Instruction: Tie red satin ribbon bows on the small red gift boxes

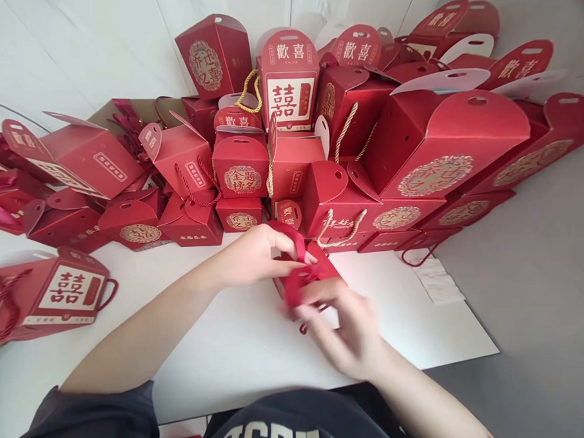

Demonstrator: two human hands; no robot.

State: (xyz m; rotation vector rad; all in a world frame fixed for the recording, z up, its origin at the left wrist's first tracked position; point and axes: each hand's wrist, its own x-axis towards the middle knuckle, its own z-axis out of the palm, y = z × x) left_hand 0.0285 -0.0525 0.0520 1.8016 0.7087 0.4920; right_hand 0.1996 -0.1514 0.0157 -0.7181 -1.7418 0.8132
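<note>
A small red gift box [326, 261] rests on the white table in front of me, mostly covered by my hands. Red ribbon [299, 286] is looped over its top. My left hand [255, 254] pinches the ribbon at the box's upper left, thumb and fingers pressed together. Just below and to the right, my right hand [342, 323] grips another part of the ribbon between thumb and fingers; it is smeared by motion. A thin dark red cord [304, 328] pokes out under the right fingers.
Stacked red gift boxes [241, 163] fill the back of the white table [220, 351], several with rope handles. Another box [65, 293] lies at the left edge. A grey wall [532, 286] bounds the right side; white paper [437, 280] lies near it.
</note>
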